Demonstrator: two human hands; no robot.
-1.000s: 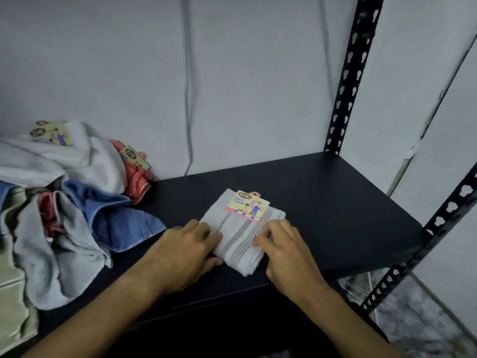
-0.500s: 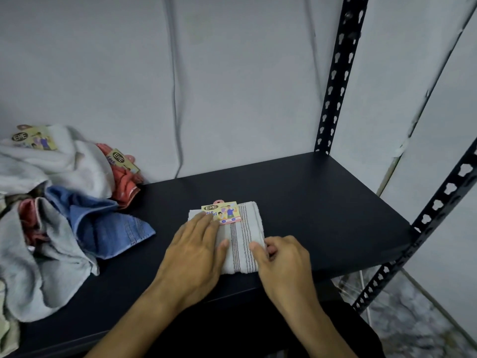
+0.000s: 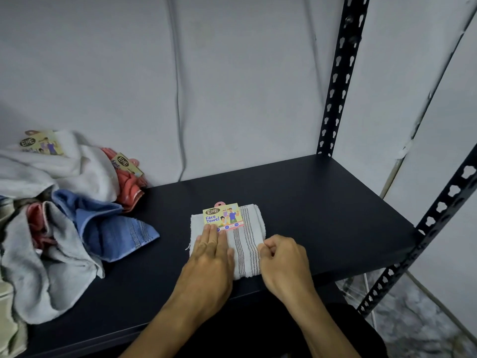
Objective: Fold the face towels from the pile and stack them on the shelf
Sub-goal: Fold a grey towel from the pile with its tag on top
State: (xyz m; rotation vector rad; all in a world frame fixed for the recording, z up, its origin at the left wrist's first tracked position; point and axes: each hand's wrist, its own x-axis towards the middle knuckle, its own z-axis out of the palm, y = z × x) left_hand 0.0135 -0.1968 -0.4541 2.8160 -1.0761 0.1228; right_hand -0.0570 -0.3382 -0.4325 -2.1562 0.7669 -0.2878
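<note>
A folded grey striped face towel (image 3: 246, 241) with a yellow card label (image 3: 223, 217) lies on the dark shelf (image 3: 322, 215) near its front edge. My left hand (image 3: 210, 257) presses flat on the towel's left half, fingers straight, fingertips just below the label. My right hand (image 3: 282, 259) sits at the towel's right edge with its fingers curled, pinching that edge. A loose pile of face towels (image 3: 56, 218) in white, grey, blue and red lies at the left end of the shelf.
Black slotted uprights stand at the shelf's back right corner (image 3: 338, 81) and front right corner (image 3: 438, 215). A grey wall (image 3: 206, 86) closes the back. Bare shelf surface lies to the right of the folded towel and behind it.
The towel was turned from a slant to lie square to the shelf edge. My left hand flattened on top of it, and my right hand's fingers curled at the right edge.
</note>
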